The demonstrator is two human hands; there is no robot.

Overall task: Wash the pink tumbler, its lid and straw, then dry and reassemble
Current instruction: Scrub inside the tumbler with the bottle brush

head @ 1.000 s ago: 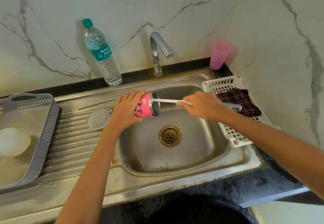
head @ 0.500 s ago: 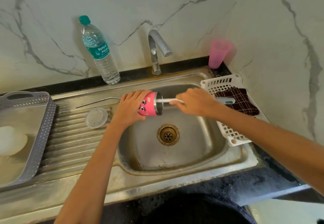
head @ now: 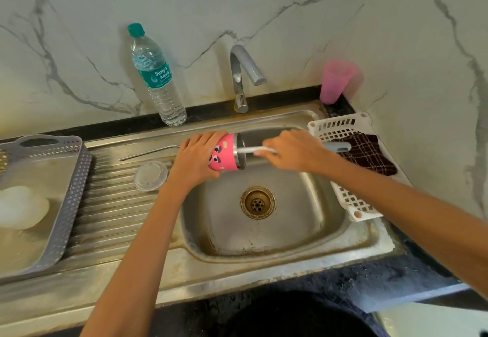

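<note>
My left hand [head: 195, 160] grips the pink tumbler [head: 224, 156], which lies on its side over the sink basin with its mouth to the right. My right hand [head: 295, 152] holds a bottle brush [head: 253, 149] by its white shaft, the grey handle end sticking out to the right. The brush head is hidden inside the tumbler. The clear lid [head: 150, 175] lies on the ribbed drainboard left of the basin. Behind it lies the metal straw [head: 148, 152].
The steel sink [head: 264, 231] has a brass drain [head: 257, 202] and a tap [head: 243, 72] behind it. A water bottle [head: 155, 78] and pink plastic cup [head: 334, 80] stand by the wall. A white basket [head: 343, 199] holds a checked cloth [head: 367, 154]. A grey tray [head: 60, 204] sits at left.
The brush has slid deeper into the tumbler and my right hand has moved left toward its mouth. My left hand keeps its grip on the tumbler.
</note>
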